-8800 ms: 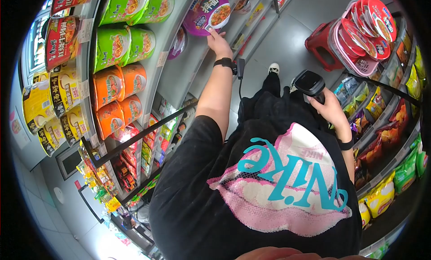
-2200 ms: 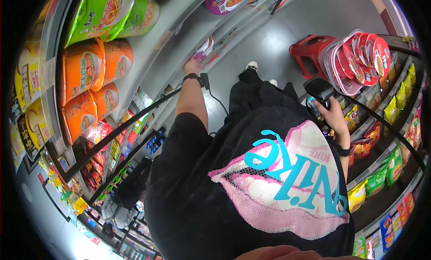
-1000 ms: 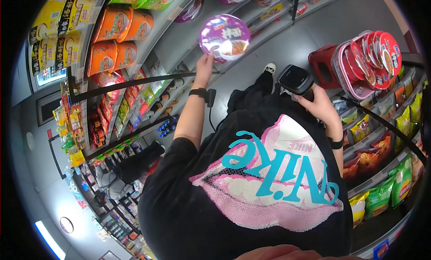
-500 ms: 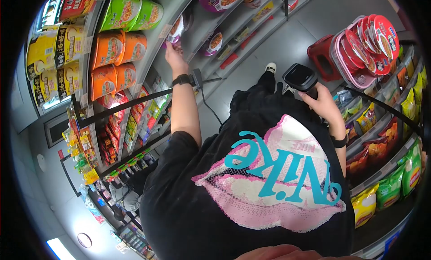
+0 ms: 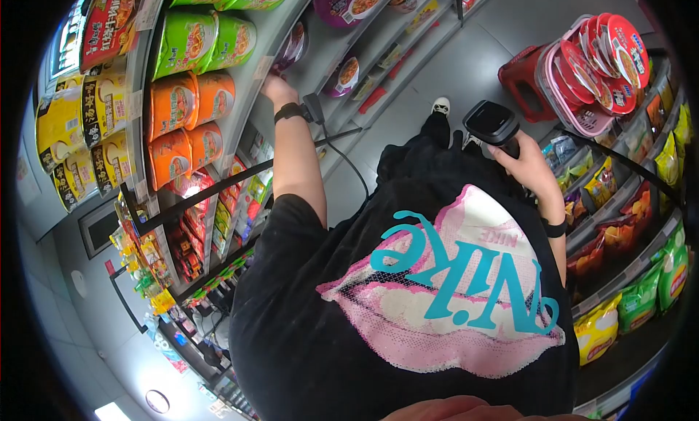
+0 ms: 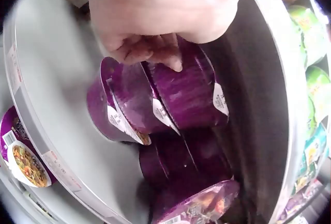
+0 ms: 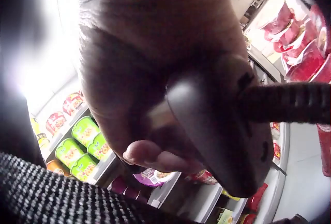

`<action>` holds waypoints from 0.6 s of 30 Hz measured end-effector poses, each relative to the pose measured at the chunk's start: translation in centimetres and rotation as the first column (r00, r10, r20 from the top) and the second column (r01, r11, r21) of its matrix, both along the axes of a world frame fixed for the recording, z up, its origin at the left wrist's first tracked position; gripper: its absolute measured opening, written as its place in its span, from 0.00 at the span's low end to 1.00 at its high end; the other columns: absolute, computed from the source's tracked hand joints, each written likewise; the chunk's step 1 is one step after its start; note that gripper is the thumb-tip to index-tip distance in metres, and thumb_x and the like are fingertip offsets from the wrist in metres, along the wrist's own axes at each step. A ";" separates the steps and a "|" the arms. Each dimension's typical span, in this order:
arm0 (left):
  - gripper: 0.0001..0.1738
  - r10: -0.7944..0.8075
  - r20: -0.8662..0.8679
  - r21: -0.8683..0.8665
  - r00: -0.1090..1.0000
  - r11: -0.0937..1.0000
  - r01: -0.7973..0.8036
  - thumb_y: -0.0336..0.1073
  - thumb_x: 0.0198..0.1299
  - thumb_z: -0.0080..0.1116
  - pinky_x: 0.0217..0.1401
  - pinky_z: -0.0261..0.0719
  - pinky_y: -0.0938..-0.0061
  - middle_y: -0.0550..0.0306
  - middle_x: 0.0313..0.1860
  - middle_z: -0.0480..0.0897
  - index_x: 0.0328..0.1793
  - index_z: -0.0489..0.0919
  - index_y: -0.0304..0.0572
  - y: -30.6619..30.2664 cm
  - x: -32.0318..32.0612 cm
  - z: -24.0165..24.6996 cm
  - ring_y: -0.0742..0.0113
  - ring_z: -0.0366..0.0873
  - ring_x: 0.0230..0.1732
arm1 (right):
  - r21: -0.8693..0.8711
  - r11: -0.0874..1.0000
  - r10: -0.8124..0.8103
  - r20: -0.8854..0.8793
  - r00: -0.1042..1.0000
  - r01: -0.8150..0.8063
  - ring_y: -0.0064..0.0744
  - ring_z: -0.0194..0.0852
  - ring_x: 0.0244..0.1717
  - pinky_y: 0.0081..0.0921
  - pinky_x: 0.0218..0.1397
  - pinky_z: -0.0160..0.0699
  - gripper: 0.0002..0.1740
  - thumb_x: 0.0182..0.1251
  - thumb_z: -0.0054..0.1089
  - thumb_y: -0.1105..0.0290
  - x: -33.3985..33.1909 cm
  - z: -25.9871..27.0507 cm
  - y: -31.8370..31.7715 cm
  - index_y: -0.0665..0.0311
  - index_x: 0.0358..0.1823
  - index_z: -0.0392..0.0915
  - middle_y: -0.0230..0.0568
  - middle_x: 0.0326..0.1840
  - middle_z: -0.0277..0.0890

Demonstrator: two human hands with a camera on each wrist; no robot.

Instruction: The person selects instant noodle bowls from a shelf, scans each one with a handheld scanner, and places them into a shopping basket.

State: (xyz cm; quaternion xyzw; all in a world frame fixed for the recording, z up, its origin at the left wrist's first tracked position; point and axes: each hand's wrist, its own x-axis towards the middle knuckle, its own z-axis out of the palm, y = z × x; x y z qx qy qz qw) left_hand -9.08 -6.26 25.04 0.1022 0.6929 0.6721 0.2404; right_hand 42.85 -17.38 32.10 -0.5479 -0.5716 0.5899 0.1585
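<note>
My left hand (image 5: 279, 92) reaches in at the edge of a grey shelf, its fingers partly hidden in the head view. In the left wrist view, curled fingers grip the upper side of a purple noodle bowl (image 6: 183, 89) lying on its side among other purple bowls. Another purple bowl (image 6: 201, 203) lies just below, its lid turned outward. My right hand (image 5: 530, 166) holds a black barcode scanner (image 5: 491, 121) by its handle, in front of the black trousers. In the right wrist view, fingers wrap the scanner (image 7: 222, 131), and a ribbed cord sleeve comes out of it.
Green (image 5: 186, 44) and orange noodle cups (image 5: 171, 104) line the shelf at left. More purple bowls (image 5: 348, 2) stand on neighbouring shelves. A pink basket (image 5: 582, 119) of red-lidded bowls sits on a red stool (image 5: 520, 86). Snack bags (image 5: 641, 301) fill the right-hand shelf.
A second ago my left hand held a purple bowl out before the shelves, lid showing. It has since carried the bowl up and left into the shelf. The right hand keeps the scanner.
</note>
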 end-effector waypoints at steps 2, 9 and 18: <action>0.02 0.006 0.019 -0.008 1.000 1.000 -0.006 0.39 0.64 0.52 0.40 0.61 0.77 0.72 0.31 0.77 0.39 0.76 0.57 0.4 -0.3 0.0 0.80 0.71 0.32 | 0.003 1.000 -0.003 0.002 1.000 0.003 0.34 0.79 0.43 0.31 0.53 0.74 0.23 0.59 0.65 0.64 -0.3 -0.1 0.2 0.73 0.51 0.75 0.51 0.40 0.81; 0.03 0.035 -0.006 0.070 0.999 0.997 -0.035 0.37 0.60 0.56 0.42 0.64 0.77 0.72 0.32 0.78 0.40 0.77 0.58 0.7 -0.5 -0.3 0.78 0.71 0.31 | 0.001 1.000 0.013 0.000 1.000 -0.013 0.36 0.79 0.43 0.31 0.53 0.73 0.24 0.59 0.65 0.63 -0.7 -0.6 1.1 0.73 0.51 0.74 0.52 0.41 0.80; 0.15 -0.077 -0.053 0.056 0.996 0.995 0.080 0.47 0.68 0.43 0.32 0.64 0.79 0.66 0.27 0.78 0.37 0.78 0.50 -1.3 -1.0 -3.6 0.76 0.70 0.27 | -0.026 0.999 0.020 0.020 1.000 -0.019 0.32 0.77 0.42 0.30 0.51 0.73 0.24 0.59 0.65 0.63 -1.0 -1.1 2.2 0.73 0.51 0.74 0.50 0.40 0.80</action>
